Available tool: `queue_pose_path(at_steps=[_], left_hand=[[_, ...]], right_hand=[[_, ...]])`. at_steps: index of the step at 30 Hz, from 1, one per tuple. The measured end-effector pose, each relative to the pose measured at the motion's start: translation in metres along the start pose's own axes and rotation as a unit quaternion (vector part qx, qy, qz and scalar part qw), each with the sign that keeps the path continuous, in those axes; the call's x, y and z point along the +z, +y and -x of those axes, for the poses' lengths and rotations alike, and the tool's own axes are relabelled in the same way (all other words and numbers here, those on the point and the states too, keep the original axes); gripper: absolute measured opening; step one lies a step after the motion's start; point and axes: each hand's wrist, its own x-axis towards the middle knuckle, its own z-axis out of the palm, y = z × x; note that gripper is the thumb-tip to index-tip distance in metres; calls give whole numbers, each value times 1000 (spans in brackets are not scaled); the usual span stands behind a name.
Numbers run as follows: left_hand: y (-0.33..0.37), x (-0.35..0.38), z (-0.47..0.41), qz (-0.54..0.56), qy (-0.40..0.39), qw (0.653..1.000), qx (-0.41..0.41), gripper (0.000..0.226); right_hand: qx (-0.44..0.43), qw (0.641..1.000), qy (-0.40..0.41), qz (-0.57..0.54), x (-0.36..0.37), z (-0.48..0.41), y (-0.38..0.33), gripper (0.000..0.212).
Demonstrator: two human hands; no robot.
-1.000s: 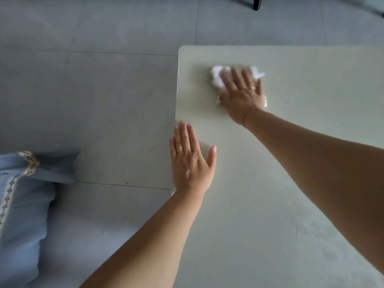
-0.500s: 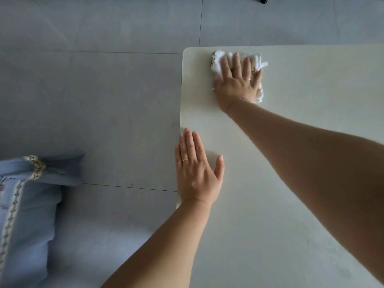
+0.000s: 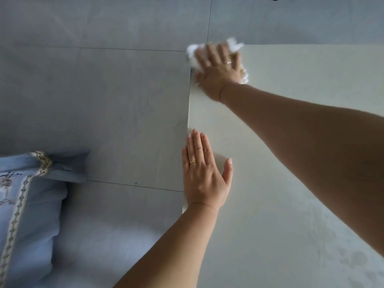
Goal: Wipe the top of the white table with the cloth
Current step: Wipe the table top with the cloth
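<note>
Your right hand (image 3: pixel 220 73) lies palm down on the cloth (image 3: pixel 193 54) at the table's (image 3: pixel 291 142) far-left corner, about 12 o'clock in view. Fingers are together and extended, pressing the cloth flat; the hand is motion-blurred. The cloth bunches out past the fingertips and overhangs the corner. The forearm runs in from 4 o'clock. Your left hand (image 3: pixel 204 173) rests flat at the table's left edge, fingers together, thumb splayed, holding nothing.
</note>
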Motion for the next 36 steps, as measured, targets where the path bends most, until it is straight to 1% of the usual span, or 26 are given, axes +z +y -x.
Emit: queue_pose_path(at_steps=[1,2,3,4,7,9,11,12,13,15,16,17,18,19,20,22,23,24,25,27,29,30,31,33,35,36], left_hand=[[0,-1,0,0,-2,1000,-1,78],[0,-1,0,1,-3,1000,-1,78],[0,-1,0,2,-2,1000,0,78],[0,-1,0,3,-1,1000,1,77],[0,-1,0,4,0,1000,0,77],[0,-1,1,2,3,1000,4,76],[0,-1,1,1,7,1000,11,75],[0,-2,2,1,6,1000,14,75],[0,-2,1,1,6,1000,17,74],[0,-3,1,-2,2,1000,23,73],[0,-2,2,-4,0,1000,27,72],[-1,-2,2,-5,1,999,31,71],[-1,-2,2,-6,4,999,34,70],[-1,-2,2,-7,7,999,36,69],[0,-2,2,-7,8,999,38,68],[0,-2,2,-7,7,999,42,68],[0,-2,1,-8,6,999,45,68],[1,-1,1,-8,5,999,46,68],[1,-1,2,-8,3,999,45,68],[1,-2,2,-8,3,999,45,68],[0,-3,2,-4,4,999,47,68],[0,-2,2,-3,3,999,50,68],[-1,-2,2,-5,0,999,54,68],[-1,-2,2,-15,-6,998,58,68],[1,-4,2,-43,-5,997,70,65],[3,-5,3,-63,1,994,86,62]], right_hand=[[-72,997,-14,7,2,5,-8,55],[-123,992,-24,14,2,9,-8,54],[-143,989,-23,18,1,10,0,54],[-130,991,-8,15,-1,10,14,54],[10,999,38,0,-6,15,75,55],[134,990,43,-23,-8,22,104,57],[225,972,51,-42,-5,30,95,58],[230,971,53,-45,-2,34,82,58],[197,978,51,-42,1,39,69,58],[64,997,37,-19,5,51,60,57],[-1,1000,27,-2,3,58,69,56],[-42,999,24,15,1,63,85,56],[-47,998,27,23,-1,66,106,55],[-13,999,31,15,-2,70,127,55],[53,998,35,-6,-3,73,142,55],[192,979,50,-39,-1,77,148,57],[230,971,58,-41,2,78,136,58],[238,969,61,-40,5,81,119,59],[213,974,60,-37,9,86,100,60],[96,994,49,-23,18,103,74,60],[-11,1000,28,1,21,124,82,57],[-31,999,27,5,21,130,99,56],[-17,999,31,6,20,136,118,55],[87,995,44,-19,18,145,149,55],[207,976,47,-50,19,150,147,57],[232,970,51,-52,22,152,131,59]])
